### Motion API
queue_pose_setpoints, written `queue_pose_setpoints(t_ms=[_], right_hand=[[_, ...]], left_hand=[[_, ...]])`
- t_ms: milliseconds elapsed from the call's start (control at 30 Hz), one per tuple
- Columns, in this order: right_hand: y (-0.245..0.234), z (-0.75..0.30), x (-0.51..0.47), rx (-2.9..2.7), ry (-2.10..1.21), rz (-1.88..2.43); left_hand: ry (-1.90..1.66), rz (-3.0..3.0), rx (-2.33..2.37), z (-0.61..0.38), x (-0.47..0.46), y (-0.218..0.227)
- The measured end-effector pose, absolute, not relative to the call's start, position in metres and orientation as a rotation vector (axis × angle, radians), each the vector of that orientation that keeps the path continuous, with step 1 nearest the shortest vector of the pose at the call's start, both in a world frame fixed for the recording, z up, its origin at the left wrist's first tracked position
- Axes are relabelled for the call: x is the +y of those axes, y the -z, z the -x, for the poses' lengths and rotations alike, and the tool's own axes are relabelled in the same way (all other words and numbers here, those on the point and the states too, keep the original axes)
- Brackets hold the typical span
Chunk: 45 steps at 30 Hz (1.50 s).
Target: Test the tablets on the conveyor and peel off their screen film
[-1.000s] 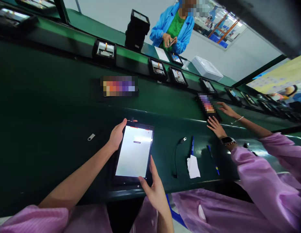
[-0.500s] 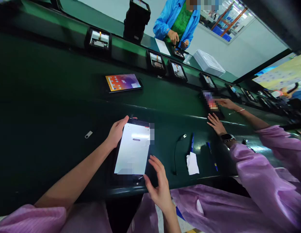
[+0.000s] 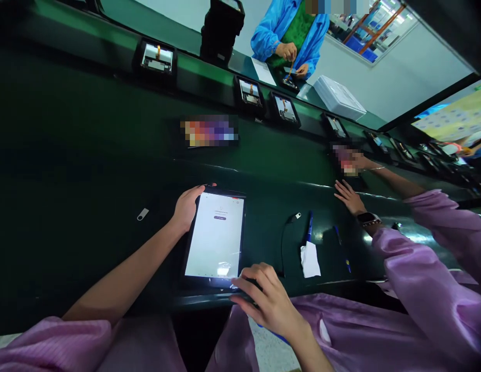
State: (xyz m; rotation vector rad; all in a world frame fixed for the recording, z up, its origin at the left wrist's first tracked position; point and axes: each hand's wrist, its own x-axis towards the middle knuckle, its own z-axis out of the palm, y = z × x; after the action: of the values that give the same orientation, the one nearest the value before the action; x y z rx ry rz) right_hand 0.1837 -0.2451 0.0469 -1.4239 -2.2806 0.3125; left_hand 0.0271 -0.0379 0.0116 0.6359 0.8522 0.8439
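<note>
The dark green bench (image 3: 89,170) carries everything, and the tablet (image 3: 217,237) lies near its near edge, bright screen upward. The right hand (image 3: 269,299) is at the tablet's near right corner, thumb apart from its bent fingers; whether a fingertip meets the glass, I cannot tell. The left hand (image 3: 185,209) is clamped on the far left corner. Good handling seems to call for a firm left grip at the rim, so the tablet neither twists nor slides toward the near edge, with a light right fingertip and the palm clear of the screen.

Around it, a person in a blue jacket (image 3: 290,36) works at the far side, and a neighbour's pink sleeve (image 3: 418,263) takes up the right. A white box (image 3: 338,97) stands far right; a second device (image 3: 210,130) lies beyond the tablet. Smaller still are a crumpled white cloth (image 3: 310,260), a black cable (image 3: 282,245) and a blue pen (image 3: 310,226) to the right. The cable, just beyond the right hand, could snag it. A small metal stick (image 3: 143,214) lies left, out of the way.
</note>
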Motion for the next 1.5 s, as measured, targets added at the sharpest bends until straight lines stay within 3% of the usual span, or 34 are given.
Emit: queue_pose_setpoints(t_ms=[167, 400, 667, 1500], right_hand=[[-0.058, -0.183, -0.246, -2.321, -0.18, 1.251], [-0.098, -0.183, -0.198, -2.518, -0.325, 1.234], [-0.134, -0.228, -0.093, -1.788, 0.314, 1.551], [-0.134, -0.237, -0.092, -1.724, 0.289, 1.538]], left_hand=[[-0.793, -0.592, 0.91, -0.023, -0.038, -0.018], [-0.789, -0.681, 0.887, -0.025, -0.053, -0.03], [-0.704, -0.714, 0.902, -0.018, -0.087, -0.057], [-0.518, -0.377, 1.007, -0.021, -0.125, -0.07]])
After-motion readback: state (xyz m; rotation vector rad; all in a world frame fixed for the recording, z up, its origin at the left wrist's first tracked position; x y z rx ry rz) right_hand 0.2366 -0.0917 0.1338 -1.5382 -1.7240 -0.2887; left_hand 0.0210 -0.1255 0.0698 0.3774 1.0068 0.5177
